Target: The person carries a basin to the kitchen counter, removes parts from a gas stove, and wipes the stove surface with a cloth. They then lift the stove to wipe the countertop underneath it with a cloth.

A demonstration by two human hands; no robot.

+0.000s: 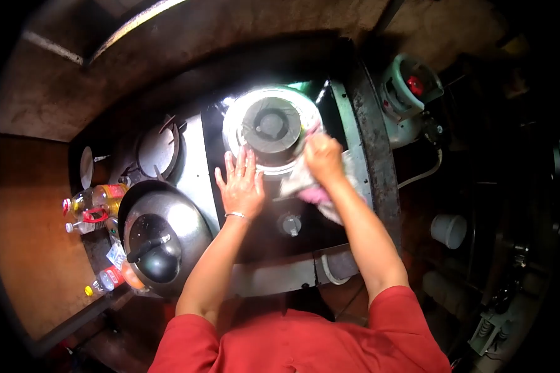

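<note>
We are looking down on a black cooktop [320, 233] filling the middle of a dim kitchen, a pale metal strip of desk [197, 165] running along its left side. Past that strip, a steel wok [191, 214] is standing clear of the left arm, while a gas cylinder [401, 127] is standing beyond the cooktop's right edge. A round burner [270, 127] inside a shiny ring is sitting just ahead of the hands. At the ring's near right, a crumpled white-and-pink cloth [312, 190] is lying directly under the right fingers and spilling out around them, its longer run slanting from the ring back toward the person. We are seeing the right hand [323, 157] as the nearer one, its fingers curling closed over the cloth. The left hand [241, 186] is spreading its fingers wide, palm down at the ring's near left edge, holding nothing. The raised burner is standing in the way across the ring's middle. A small knob [290, 225] is sitting between the forearms.
</note>
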